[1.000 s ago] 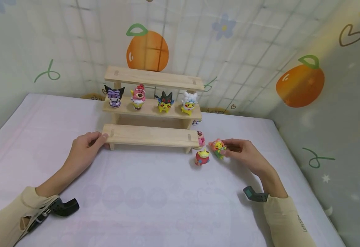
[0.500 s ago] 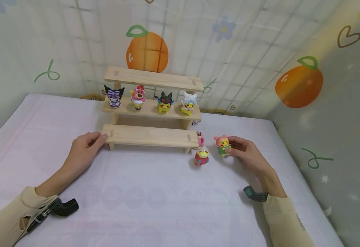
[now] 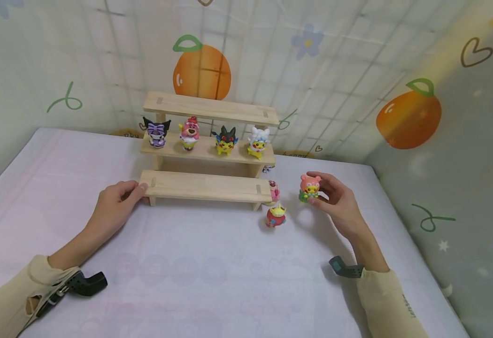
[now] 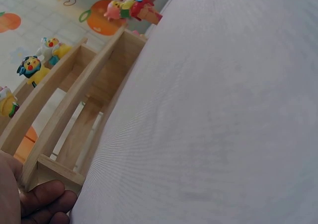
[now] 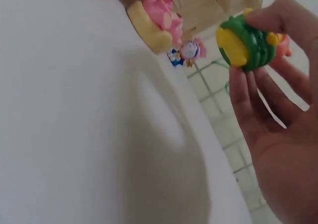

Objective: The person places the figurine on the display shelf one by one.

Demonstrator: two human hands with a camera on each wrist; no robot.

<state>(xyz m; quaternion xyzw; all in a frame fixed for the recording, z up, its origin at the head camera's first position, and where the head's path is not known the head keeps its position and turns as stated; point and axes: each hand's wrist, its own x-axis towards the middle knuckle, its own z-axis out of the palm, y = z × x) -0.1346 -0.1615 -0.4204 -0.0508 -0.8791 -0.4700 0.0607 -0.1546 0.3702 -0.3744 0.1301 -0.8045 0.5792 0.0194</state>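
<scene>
Right hand (image 3: 341,206) pinches pink-hooded figurine (image 3: 310,188), held up off bench (image 3: 187,295), right of wooden stand (image 3: 206,186). Left hand (image 3: 117,202) grips stand's left end, lowest tier. Red figurine (image 3: 275,218) on bench near stand's right front. Backdrop (image 3: 339,89) lettering partly cut off by bench edge, looks like "happy"; right sleeve (image 3: 381,295) print too small to read.

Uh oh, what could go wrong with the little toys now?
The right grip pinches the pink-hooded figure above the table, so it might slip and drop. The red figure stands nearby and could get knocked over. The left grip holds the wooden shelf; a tug there might topple the four figures on its middle step.
</scene>
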